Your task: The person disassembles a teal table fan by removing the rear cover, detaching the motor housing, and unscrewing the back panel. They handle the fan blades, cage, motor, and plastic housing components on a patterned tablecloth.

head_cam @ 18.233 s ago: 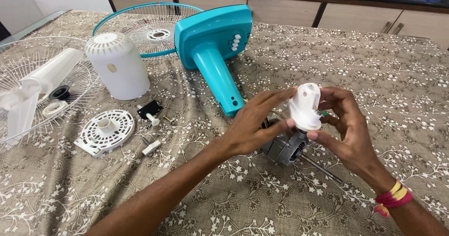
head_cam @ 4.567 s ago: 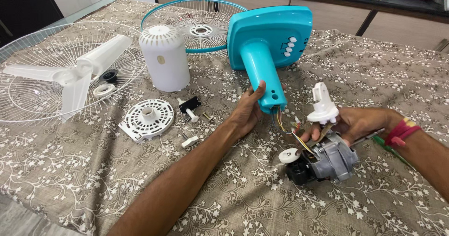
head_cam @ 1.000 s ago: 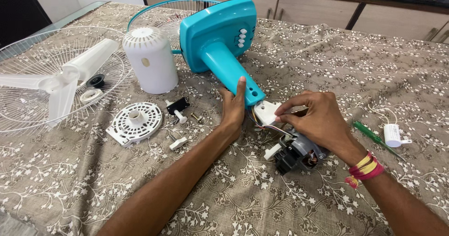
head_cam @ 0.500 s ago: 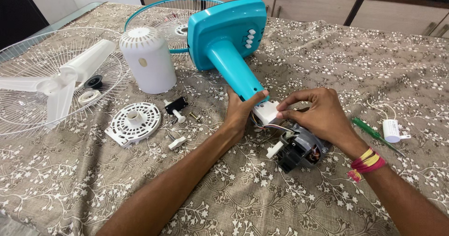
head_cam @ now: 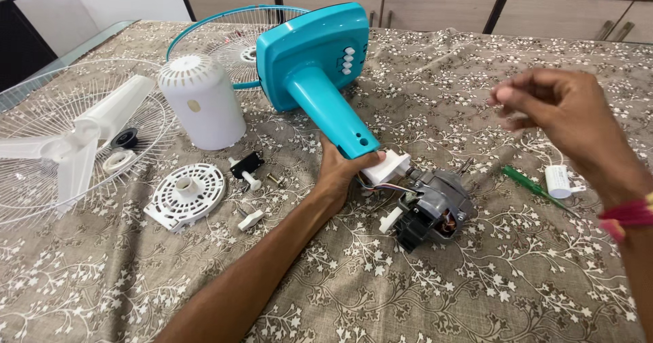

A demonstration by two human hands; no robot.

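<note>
bright, even daylight | soft short shadows | right hand (head_cam: 568,115) motion-blurred; rest sharp

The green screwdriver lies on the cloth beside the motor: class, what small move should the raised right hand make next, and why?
Probably lower the right hand to pick up the green screwdriver. The left hand already grips the teal stand at its end, where the white bracket of the motor sits against it. The right hand is empty in the air, and the screwdriver lies just below it.

1 head-worn view, steeply down and close over the cloth-covered table (head_cam: 476,302) ahead.
</note>
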